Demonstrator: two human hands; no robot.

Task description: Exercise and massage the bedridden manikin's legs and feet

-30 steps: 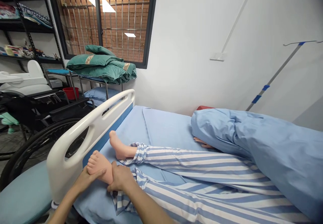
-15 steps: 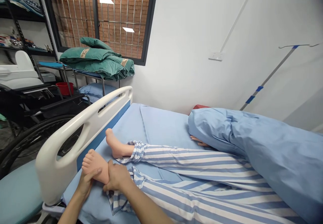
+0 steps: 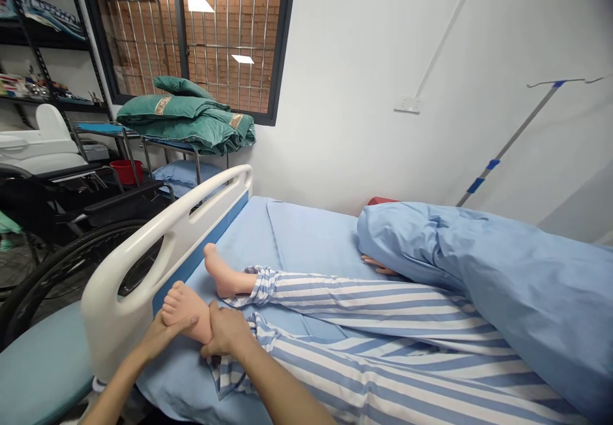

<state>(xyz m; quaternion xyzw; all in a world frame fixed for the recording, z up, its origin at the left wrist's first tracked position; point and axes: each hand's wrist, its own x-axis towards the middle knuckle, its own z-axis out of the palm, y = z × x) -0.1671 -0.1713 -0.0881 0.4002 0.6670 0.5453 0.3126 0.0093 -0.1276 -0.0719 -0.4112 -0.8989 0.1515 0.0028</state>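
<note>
A manikin-like figure in blue-and-white striped trousers (image 3: pixel 364 355) lies on the bed, its bare feet toward the footboard. My left hand (image 3: pixel 165 335) grips the near foot (image 3: pixel 189 307) around its front part, thumb across the side of the foot below the toes. Wrapped round the ankle of that same foot is my right hand (image 3: pixel 230 332), just below the trouser cuff. The far foot (image 3: pixel 223 272) rests on the sheet, untouched, toes up. A blue quilt (image 3: pixel 479 240) covers the upper body, with fingers of a hand (image 3: pixel 378 265) showing at its edge.
The white footboard (image 3: pixel 100 310) rises just left of the feet. Beyond it stand a wheelchair (image 3: pixel 71 221) and a teal padded seat (image 3: pixel 48 355). Green folded quilts (image 3: pixel 191 119) lie under the barred window. An IV pole (image 3: pixel 517 131) leans at the right.
My left hand has shifted slightly, its wrist lower and further left, the thumb reaching more across the foot. My right hand keeps its hold on the ankle. The view has moved a little.
</note>
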